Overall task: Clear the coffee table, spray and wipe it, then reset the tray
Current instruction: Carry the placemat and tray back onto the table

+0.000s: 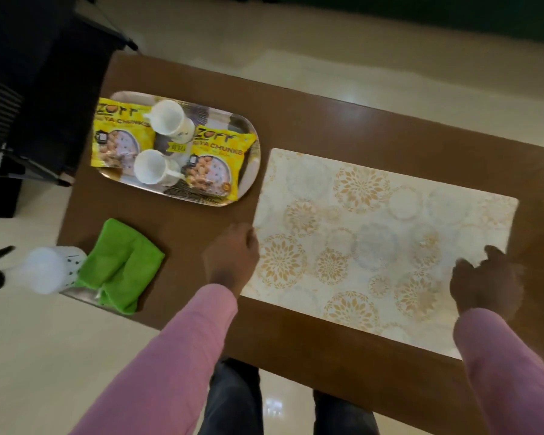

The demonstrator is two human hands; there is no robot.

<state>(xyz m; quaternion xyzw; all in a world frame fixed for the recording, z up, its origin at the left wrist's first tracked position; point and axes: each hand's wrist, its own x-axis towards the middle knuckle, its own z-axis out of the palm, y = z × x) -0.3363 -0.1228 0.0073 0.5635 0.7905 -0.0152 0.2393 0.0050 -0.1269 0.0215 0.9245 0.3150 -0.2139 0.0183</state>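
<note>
Your left hand (231,255) rests curled at the placemat's (374,233) near-left edge, your right hand (484,281) spread flat on it. Neither grips. Its long axis runs between them; the tray (248,120) lies at eleven o'clock.

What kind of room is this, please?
Probably a home living room. A low wooden coffee table stands on a shiny tiled floor, with a tray holding two white cups and snack packets, and a patterned placemat.
</note>
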